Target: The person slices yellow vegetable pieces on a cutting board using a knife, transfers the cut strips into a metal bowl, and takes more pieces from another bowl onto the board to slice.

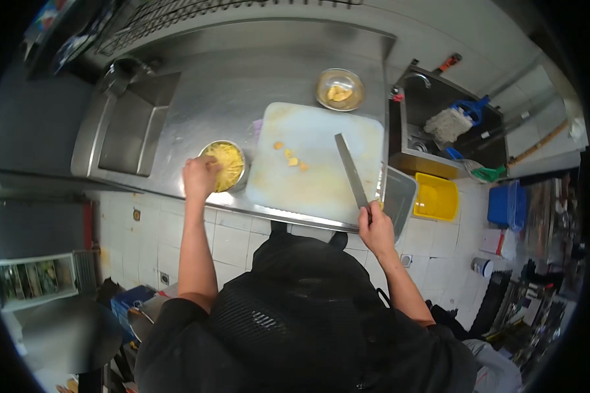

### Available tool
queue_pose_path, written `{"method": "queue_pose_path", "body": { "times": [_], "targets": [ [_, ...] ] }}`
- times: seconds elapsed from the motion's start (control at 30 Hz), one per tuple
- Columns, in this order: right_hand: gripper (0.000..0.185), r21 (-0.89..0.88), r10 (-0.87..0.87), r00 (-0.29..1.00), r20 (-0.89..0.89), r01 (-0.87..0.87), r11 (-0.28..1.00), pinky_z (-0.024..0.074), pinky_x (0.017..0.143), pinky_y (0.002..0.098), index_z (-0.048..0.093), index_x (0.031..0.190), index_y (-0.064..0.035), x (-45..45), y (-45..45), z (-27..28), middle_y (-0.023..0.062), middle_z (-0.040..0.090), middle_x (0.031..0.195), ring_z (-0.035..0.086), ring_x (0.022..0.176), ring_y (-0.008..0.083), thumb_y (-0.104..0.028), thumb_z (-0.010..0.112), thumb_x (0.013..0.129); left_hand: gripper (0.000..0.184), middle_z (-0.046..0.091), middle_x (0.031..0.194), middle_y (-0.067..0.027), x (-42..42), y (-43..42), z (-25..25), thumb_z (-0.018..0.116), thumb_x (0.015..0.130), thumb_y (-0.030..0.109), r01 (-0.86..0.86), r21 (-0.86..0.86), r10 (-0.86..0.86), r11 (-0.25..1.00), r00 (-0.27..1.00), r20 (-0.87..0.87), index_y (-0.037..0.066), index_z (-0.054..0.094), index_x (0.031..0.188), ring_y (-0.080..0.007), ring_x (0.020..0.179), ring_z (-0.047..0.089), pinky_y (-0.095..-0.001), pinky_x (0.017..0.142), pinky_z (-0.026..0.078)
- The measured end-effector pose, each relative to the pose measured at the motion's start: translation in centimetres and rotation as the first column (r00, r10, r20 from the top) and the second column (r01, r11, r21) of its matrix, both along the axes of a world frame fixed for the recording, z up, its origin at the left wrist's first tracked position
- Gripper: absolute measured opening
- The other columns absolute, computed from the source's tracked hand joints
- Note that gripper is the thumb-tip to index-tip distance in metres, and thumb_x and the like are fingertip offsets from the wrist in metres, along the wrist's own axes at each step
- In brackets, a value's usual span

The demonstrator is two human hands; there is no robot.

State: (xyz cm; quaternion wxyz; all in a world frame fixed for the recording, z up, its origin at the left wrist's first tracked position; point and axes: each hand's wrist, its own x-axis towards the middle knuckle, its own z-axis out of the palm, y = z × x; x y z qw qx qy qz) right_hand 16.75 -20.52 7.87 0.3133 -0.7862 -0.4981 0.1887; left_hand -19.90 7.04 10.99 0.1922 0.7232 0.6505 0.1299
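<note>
Left of the white rectangular cutting board [321,190], left hand [202,177], fingers curled, touches yellow shreds [228,171] in round metal bowl; right hand [376,226], closed, grips long steel knife [351,167].

Restaurant-style kitchen, steel counter [196,85], 2 sinks [134,124], cutting board [314,190]

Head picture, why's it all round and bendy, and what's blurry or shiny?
Head view: looks like wide-lens bending, with black corners; glare on the steel counter's front edge; grey rounded shape at lower left blurred; knife fairly clear.
</note>
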Motion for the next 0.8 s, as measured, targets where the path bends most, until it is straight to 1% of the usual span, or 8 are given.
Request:
{"method": "queue_pose_path", "body": {
  "times": [0.07,0.13,0.23,0.33,0.43,0.63,0.77,0.8],
  "targets": [
    [0.014,0.042,-0.014,0.996,0.091,0.01,0.999,0.0521,0.063,0.0553,0.054,0.092,-0.004,1.1,0.2,-0.3,0.0232,0.064,0.068,0.066,0.069,0.0455,-0.017,0.058,0.096,0.023,0.076,0.099,-0.0124,1.3,-0.6,1.7,0.078,0.081,0.021,0.015,-0.014,-0.016,1.0,0.992,-0.126,0.011,0.079,0.102,-0.0325,0.103,0.065,-0.0443,0.091,0.046],
    [0.014,-0.232,0.115,0.987,0.112,-0.087,0.969,0.053,0.066,0.0565,0.056,0.093,-0.004,2.1,0.2,-0.4,0.0245,0.066,0.071,0.066,0.07,0.0468,-0.017,0.058,0.093,0.026,0.076,0.1,-0.0116,3.0,-1.1,3.1,0.074,0.084,0.018,0.136,0.192,-0.049,0.972,0.916,-0.399,0.012,0.078,0.109,-0.0335,0.099,0.066,-0.0457,0.09,0.046],
    [0.015,-0.344,0.078,0.994,0.074,-0.048,0.938,0.0531,0.069,0.0585,0.058,0.094,-0.0043,2.4,0.5,0.2,0.0259,0.068,0.077,0.067,0.074,0.0478,-0.019,0.056,0.092,0.021,0.075,0.098,-0.0176,9.6,2.0,4.2,0.065,0.09,0.012,0.28,0.363,-0.256,0.889,0.96,-0.113,0.009,0.076,0.108,-0.0399,0.095,0.067,-0.0502,0.085,0.049],
    [0.017,-0.365,0.036,0.999,0.039,-0.019,0.931,0.0525,0.071,0.0607,0.059,0.097,-0.0047,2.1,0.4,-0.1,0.0267,0.069,0.08,0.067,0.077,0.0491,-0.021,0.056,0.093,0.019,0.07,0.093,-0.0254,20.5,7.1,2.3,0.062,0.091,0.009,0.484,0.339,-0.558,0.807,0.813,0.168,0.004,0.075,0.104,-0.0451,0.091,0.068,-0.0493,0.083,0.054],
    [0.018,-0.362,-0.033,0.999,-0.007,0.028,0.932,0.0523,0.071,0.0617,0.059,0.1,-0.0055,1.5,0.2,-0.2,0.0268,0.069,0.08,0.067,0.077,0.0495,-0.022,0.056,0.093,0.023,0.072,0.102,-0.0234,30.8,11.5,-1.8,0.061,0.091,0.009,0.595,0.213,-0.626,0.775,0.768,0.136,0.008,0.075,0.11,-0.0427,0.1,0.069,-0.0495,0.088,0.054],
    [0.018,-0.375,-0.142,0.989,-0.028,0.121,0.919,0.0525,0.071,0.0617,0.058,0.1,-0.0062,-0.2,-0.7,-0.6,0.0266,0.069,0.08,0.067,0.076,0.0488,-0.023,0.056,0.093,0.033,0.07,0.122,-0.0205,38.9,15.9,-6.8,0.069,0.088,0.013,0.744,-0.147,-0.75,0.651,0.602,-0.274,0.012,0.071,0.121,-0.0376,0.115,0.067,-0.049,0.099,0.054],
    [0.02,-0.391,-0.169,0.982,-0.088,0.122,0.912,0.0522,0.072,0.062,0.057,0.103,-0.0056,-0.5,-1.0,-0.6,0.028,0.069,0.08,0.067,0.076,0.0495,-0.023,0.056,0.094,0.029,0.071,0.12,-0.0184,37.7,15.5,-6.1,0.065,0.089,0.012,0.707,-0.174,-0.712,0.685,0.598,-0.368,0.009,0.074,0.117,-0.0365,0.113,0.068,-0.0479,0.095,0.055],
    [0.02,-0.398,-0.168,0.981,-0.096,0.117,0.91,0.0522,0.072,0.062,0.057,0.103,-0.0056,-0.4,-1.0,-0.8,0.028,0.069,0.08,0.067,0.076,0.0495,-0.023,0.056,0.094,0.028,0.072,0.118,-0.0178,36.7,15.1,-5.8,0.068,0.087,0.013,0.682,0.05,-0.659,0.729,0.72,-0.215,0.008,0.074,0.113,-0.0351,0.11,0.07,-0.0458,0.094,0.056]
  ]
}}
